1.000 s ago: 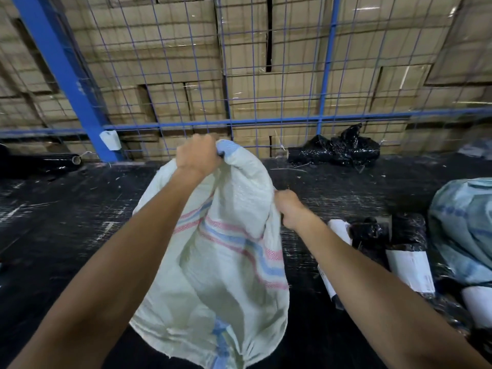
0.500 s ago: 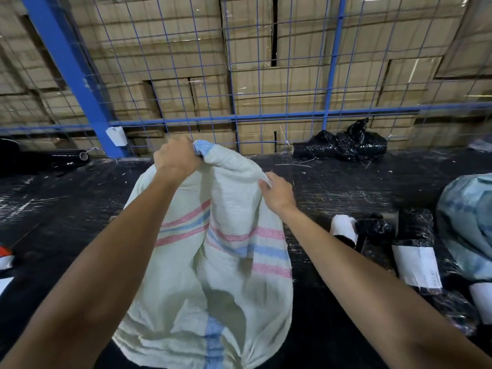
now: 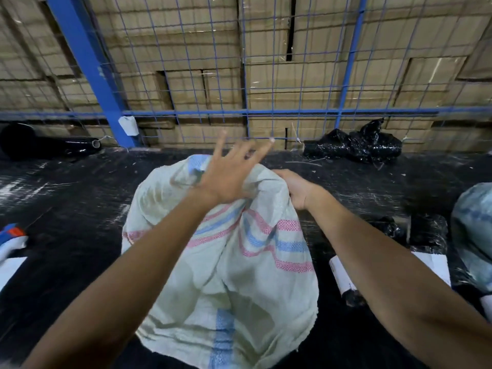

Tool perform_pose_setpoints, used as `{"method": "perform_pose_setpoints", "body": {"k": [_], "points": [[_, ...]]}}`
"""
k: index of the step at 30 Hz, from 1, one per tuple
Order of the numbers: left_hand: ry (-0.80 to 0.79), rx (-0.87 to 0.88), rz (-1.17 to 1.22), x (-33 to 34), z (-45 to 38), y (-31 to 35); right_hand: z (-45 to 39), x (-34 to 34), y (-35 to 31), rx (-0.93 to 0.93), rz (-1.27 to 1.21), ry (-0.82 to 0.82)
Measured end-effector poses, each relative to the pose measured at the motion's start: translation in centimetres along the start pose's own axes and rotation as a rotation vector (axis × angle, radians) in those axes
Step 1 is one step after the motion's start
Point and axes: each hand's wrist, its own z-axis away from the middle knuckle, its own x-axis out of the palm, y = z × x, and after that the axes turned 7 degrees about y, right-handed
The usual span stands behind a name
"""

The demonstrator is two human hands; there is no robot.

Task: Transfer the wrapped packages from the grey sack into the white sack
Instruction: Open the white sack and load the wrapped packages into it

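Evidently early: right hand (image 3: pixel 298 191) pinches the rim of the white woven sack with pink-blue stripes (image 3: pixel 234 265) at frame centre; left hand (image 3: pixel 229 177) open, fingers spread. Black wrapped packages (image 3: pixel 428 233) lie on the table beside the grey sack (image 3: pixel 474 235), lower right, none transferred.

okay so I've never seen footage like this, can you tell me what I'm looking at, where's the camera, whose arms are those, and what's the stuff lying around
The camera sits on a person's head, looking down at their own bare arms. There is no machine. The right hand grips the top edge of a white sack with pink and blue stripes. The left hand is open, fingers spread, above the sack's mouth, holding nothing. On the dark work surface, at the right, lie black wrapped packages with white labels, beside a grey sack. Behind stands a blue wire fence with cardboard boxes stacked past it.
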Motion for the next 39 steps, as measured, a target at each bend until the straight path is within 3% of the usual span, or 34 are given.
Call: {"method": "perform_pose_setpoints", "body": {"k": [2,5,7,9,11,12,14,16,19,21,22,24,26,28,30,32,33,34,36,38,39], "points": [[-0.075,0.037,0.029,0.2,-0.6,2.5,0.2,0.5,-0.7,-0.014,0.044,-0.014],[-0.136,-0.264,0.075,0.1,-1.8,1.5,0.2,1.0,-0.8,-0.08,0.139,0.073],[-0.124,-0.419,0.062,-0.2,-2.3,0.2,0.4,1.7,-0.2,-0.286,0.415,0.214],[-0.084,-0.533,0.084,-0.4,-3.0,-1.0,0.3,2.2,0.9,-0.559,0.885,0.397],[-0.071,-0.623,0.128,-0.7,-3.1,-2.2,0.2,2.4,1.6,-0.614,1.115,0.523],[-0.063,-0.644,0.138,-0.6,-2.9,-2.9,0.2,2.0,1.5,-0.537,1.021,0.49],[-0.09,-0.63,0.121,-0.1,-2.1,-3.9,0.5,0.9,0.9,-0.209,0.465,0.163],[-0.163,-0.535,0.077,0.6,-0.9,-4.2,1.5,-0.2,0.9,-0.005,0.114,-0.068],[-0.064,-0.259,0.097,0.9,0.3,-2.8,1.6,-0.7,1.0,0.021,0.017,-0.188],[0.042,0.025,0.125,0.9,0.4,-0.6,2.2,-0.3,0.6,0.029,-0.019,-0.234],[0.013,0.109,0.129,1.0,0.4,0.5,2.4,-0.1,0.4,0.031,-0.027,-0.283],[-0.126,0.006,0.146,0.7,0.0,1.3,2.5,0.5,-0.1,-0.007,0.144,-0.308],[-0.107,-0.248,0.094,0.4,-0.6,0.3,1.8,0.8,-0.3,-0.2,0.669,-0.202],[-0.055,-0.433,0.069,-0.2,-1.2,-1.1,0.5,0.5,0.1,-0.412,1.141,0.078],[0.006,-0.523,0.067,-0.4,-1.8,-2.4,0.0,0.1,0.4,-0.469,1.253,0.47],[0.071,-0.59,0.04,-0.5,-2.2,-4.1,0.0,0.1,0.0,-0.43,1.188,0.669],[0.084,-0.622,0.018,-0.6,-2.3,-4.9,0.2,0.0,-0.7,-0.37,1.056,0.666],[0.084,-0.652,-0.002,-0.5,-2.2,-5.9,0.3,-0.3,-1.4,-0.329,0.842,0.594],[0.046,-0.683,-0.054,-0.1,-1.7,-7.5,1.2,-0.4,-3.3,-0.154,0.354,0.296],[-0.07,-0.635,-0.084,0.4,-1.2,-8.7,1.7,-0.9,-4.3,-0.042,0.122,0.05],[-0.162,-0.592,-0.085,0.6,-1.0,-9.2,1.9,-1.0,-4.6,-0.04,0.073,0.013]]}}
